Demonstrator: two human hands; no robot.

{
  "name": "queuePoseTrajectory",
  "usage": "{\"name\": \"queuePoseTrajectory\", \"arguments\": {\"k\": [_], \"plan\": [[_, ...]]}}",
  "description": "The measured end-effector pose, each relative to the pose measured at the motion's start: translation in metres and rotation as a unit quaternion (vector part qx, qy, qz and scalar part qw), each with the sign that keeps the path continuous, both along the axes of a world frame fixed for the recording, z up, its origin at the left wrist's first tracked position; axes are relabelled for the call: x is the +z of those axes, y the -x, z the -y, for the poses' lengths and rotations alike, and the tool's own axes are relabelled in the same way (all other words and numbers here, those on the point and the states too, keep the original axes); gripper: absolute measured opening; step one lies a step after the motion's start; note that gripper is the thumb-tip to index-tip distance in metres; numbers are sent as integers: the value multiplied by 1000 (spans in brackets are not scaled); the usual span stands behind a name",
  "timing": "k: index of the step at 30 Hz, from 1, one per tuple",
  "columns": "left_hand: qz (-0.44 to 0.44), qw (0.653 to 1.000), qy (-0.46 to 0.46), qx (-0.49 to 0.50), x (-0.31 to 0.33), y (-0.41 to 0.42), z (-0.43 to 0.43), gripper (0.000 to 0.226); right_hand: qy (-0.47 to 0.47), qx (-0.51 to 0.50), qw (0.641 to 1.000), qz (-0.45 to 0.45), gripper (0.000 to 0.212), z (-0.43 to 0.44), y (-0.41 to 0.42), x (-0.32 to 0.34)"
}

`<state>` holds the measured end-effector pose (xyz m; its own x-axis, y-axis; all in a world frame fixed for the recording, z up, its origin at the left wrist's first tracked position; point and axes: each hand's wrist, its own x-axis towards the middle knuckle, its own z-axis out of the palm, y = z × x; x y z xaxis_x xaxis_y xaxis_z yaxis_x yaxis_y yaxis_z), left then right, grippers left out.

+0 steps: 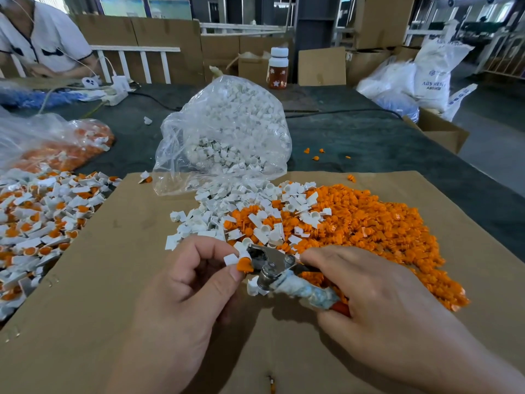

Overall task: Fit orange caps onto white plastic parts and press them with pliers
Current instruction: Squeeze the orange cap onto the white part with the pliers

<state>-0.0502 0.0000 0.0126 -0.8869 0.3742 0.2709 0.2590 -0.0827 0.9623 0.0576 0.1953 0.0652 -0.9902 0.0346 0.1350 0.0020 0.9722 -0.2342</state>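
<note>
Lower middle of the frame: the left hand (193,282) is pinching a white part (230,259) between thumb and curled fingers, with an orange cap (245,265) sitting on its underside. The right hand (366,297) is gripping the pliers (272,265), fingers wrapped round the taped-up handles. The metal nose is pointing left and touching the cap. Can't really tell if the jaws are squeezing down on it or just sitting there.

Both hands are hovering over a big cardboard sheet (113,280). Right behind them, centre-right, a heap of loose orange caps (383,223) is spreading out, and loose white parts (210,214) are spilling into it from a clear plastic bag (227,132) sitting in the upper middle. On the left edge a pile of capped pieces (42,217) is lying around, with another bag of them (56,143) just above it. A white-lidded bottle (277,68) is standing at the top centre, and another person (42,38) is sitting at the upper left.
</note>
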Motion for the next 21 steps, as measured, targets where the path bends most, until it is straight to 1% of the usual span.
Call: {"name": "queuePoseTrajectory", "arguments": {"k": [6,9,13,18,21], "plan": [[-2,1000,-2,-13,2,0,2,26,19,11,1000,11,59,0,1,0],[4,1000,1,-18,3,0,3,27,27,21,999,16,63,-2,1,-2],[16,999,-25,-35,5,0,1,25,32,35,999,26,67,-7,2,-5],[-18,1000,6,3,1,-2,2,30,34,51,997,36,65,-10,2,-11],[-34,999,20,3,0,-3,2,31,30,69,997,28,63,-10,3,-11]]}}
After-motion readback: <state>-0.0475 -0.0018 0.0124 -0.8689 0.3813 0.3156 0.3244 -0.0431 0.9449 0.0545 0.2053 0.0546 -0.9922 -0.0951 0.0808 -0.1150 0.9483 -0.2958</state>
